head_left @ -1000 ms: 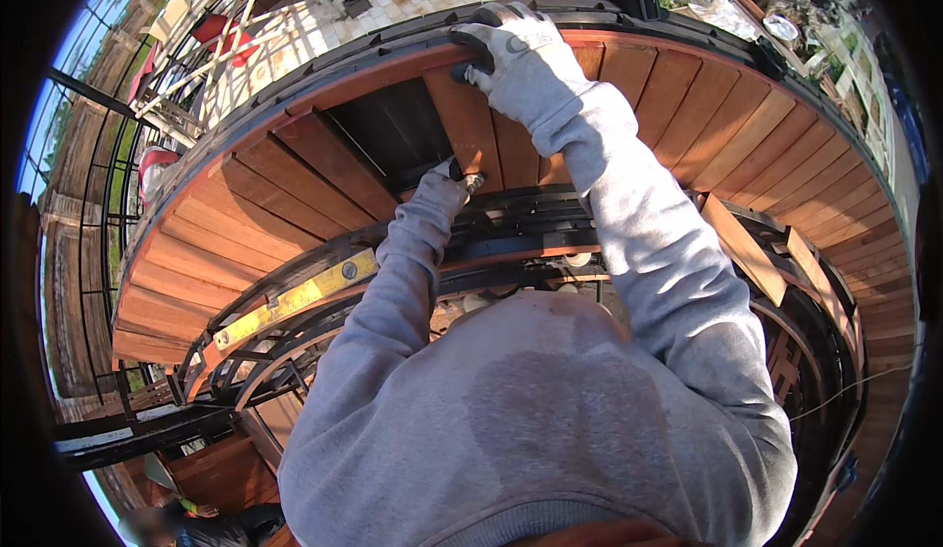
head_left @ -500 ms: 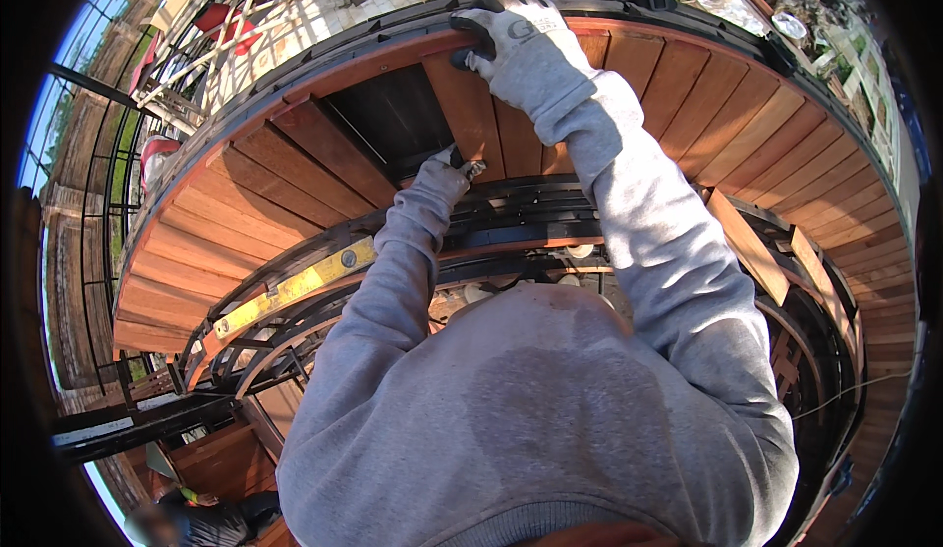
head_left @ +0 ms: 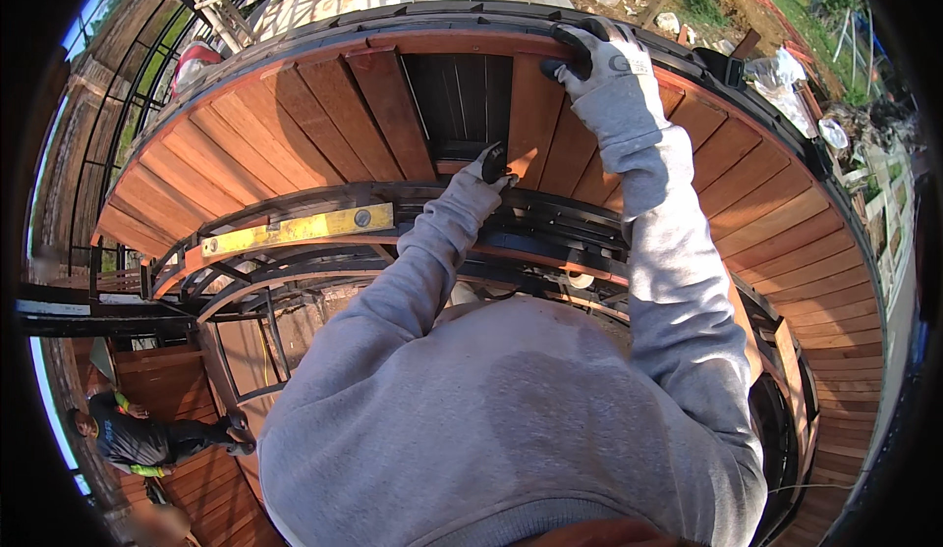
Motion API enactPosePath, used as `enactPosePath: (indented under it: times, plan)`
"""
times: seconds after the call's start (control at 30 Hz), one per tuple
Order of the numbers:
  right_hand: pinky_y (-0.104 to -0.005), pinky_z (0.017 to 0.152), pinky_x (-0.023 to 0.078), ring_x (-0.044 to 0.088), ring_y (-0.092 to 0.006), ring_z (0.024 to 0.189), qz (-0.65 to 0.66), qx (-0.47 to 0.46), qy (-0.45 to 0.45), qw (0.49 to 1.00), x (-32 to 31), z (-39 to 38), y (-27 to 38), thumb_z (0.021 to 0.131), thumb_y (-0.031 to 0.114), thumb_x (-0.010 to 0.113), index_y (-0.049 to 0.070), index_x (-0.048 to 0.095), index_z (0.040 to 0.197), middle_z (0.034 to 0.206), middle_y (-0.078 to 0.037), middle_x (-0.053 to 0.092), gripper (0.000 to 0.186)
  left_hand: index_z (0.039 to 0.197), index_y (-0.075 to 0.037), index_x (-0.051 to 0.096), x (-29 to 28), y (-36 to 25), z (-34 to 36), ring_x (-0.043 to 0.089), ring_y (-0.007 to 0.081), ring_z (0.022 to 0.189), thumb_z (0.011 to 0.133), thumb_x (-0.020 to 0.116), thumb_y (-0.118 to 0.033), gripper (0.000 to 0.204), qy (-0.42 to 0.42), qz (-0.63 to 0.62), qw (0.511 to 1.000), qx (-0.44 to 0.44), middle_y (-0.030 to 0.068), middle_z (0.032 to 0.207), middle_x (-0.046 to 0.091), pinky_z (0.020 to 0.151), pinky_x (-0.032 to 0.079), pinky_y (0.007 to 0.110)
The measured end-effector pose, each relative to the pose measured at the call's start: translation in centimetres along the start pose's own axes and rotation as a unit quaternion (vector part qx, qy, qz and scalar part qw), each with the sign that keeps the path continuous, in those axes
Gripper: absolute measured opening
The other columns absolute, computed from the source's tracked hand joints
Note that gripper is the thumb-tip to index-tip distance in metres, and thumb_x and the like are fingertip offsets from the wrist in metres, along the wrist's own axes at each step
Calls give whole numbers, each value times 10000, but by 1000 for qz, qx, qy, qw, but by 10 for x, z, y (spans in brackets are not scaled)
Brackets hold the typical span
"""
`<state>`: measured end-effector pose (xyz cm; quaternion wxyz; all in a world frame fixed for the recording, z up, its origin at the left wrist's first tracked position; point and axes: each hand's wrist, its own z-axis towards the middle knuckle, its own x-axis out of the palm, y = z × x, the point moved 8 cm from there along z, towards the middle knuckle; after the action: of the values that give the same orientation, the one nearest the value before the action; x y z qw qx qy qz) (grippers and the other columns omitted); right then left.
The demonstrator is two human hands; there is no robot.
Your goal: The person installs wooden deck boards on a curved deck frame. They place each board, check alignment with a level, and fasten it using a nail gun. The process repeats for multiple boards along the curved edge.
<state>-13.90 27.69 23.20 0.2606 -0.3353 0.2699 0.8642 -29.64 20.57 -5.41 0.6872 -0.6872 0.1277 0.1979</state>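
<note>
My gloved right hand (head_left: 611,74) is hooked over the curved outer rim (head_left: 481,41), thumb on one side and fingers on the other, beside a plank's outer end. That reddish wooden plank (head_left: 536,105) borders a gap with a dark underside (head_left: 459,100). At the plank's inner end, next to the gap's lower corner, is my gloved left hand (head_left: 487,169). Its dark-tipped fingers are closed, and what they hold, if anything, is too small to make out. Left of the gap lies another reddish plank (head_left: 390,105), slightly skewed.
A yellow spirit level (head_left: 300,230) rests along the inner curved rail at left. Planks (head_left: 786,223) line the curve on the right. At lower left another person (head_left: 138,434) is on a wooden floor. Rubble and a plastic sheet (head_left: 781,85) lie beyond the rim.
The whole view has turned, so the gap and both hands appear farther right. My hands stay by the same plank. More of the other person shows at lower left.
</note>
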Motion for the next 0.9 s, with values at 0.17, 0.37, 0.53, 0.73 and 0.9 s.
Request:
enactPosePath:
  times: [0.17,0.37,0.53,0.73,0.9]
  plan:
    - [-412,932,517,646,-335,1041,-64,-15,14,998,-1,3,-4,815,340,788,165,700,1222,1169,-109,676,451,1442,-71,477,-20,-46,-60,623,242,1191,892,695,-41,592,-80,6,997,13,141,1268,657,1034,478,309]
    - [-431,937,508,648,-321,1068,-40,-48,-5,998,3,5,-10,780,338,798,174,707,1189,1152,-82,700,450,1363,-77,564,-20,-35,-127,647,271,1142,906,674,-70,469,-53,21,998,-39,146,1203,688,994,501,328]
    - [-434,948,503,647,-322,1072,-57,-39,-6,998,2,3,-8,792,360,780,173,708,1186,1161,-71,699,441,1310,-103,605,-17,0,-192,682,277,1065,920,670,-111,396,-87,-29,983,-158,153,1117,711,922,537,339]
    - [-447,984,481,626,-309,1117,-73,-58,-15,996,4,4,-5,798,393,771,178,709,1187,1197,-44,684,449,1301,-67,605,-8,9,-221,669,177,977,915,654,-41,390,-95,-30,977,-190,98,1065,715,873,536,287]
    - [-446,968,484,639,-305,1097,-67,-60,-23,996,3,2,-5,795,419,770,184,707,1194,1197,-43,686,467,1306,-72,608,-3,-2,-179,679,230,1047,901,673,-38,412,-109,-105,982,-115,123,1132,705,916,532,321]
